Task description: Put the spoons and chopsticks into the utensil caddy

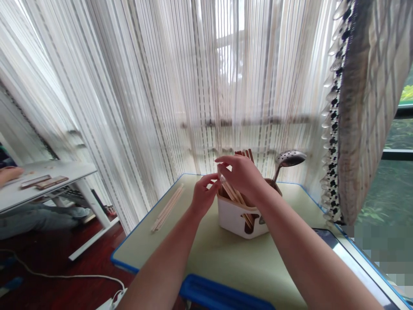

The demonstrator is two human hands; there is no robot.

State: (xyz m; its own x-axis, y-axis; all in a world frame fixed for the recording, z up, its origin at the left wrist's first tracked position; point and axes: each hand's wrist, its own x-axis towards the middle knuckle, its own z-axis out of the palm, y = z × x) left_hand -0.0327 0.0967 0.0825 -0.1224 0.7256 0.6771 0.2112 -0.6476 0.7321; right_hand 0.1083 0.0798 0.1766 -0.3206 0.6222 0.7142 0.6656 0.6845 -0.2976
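Note:
A white utensil holder with a brown rim stands on the table, holding dark chopsticks and pale wooden chopsticks that lean left. A small piece of clear plastic wrapper shows at the top of the pale ones. My left hand pinches at this plastic from the left. Over the holder, my right hand has its fingers closed around the same spot from above. The fingertips partly hide the plastic. A slotted metal ladle stands in the holder's right part, tilted right.
Several pale chopsticks lie on the left of the green table, which has a blue edge. A dark-framed tablet-like panel lies at right. A blue bar is in front. At another table, a person's hand shows.

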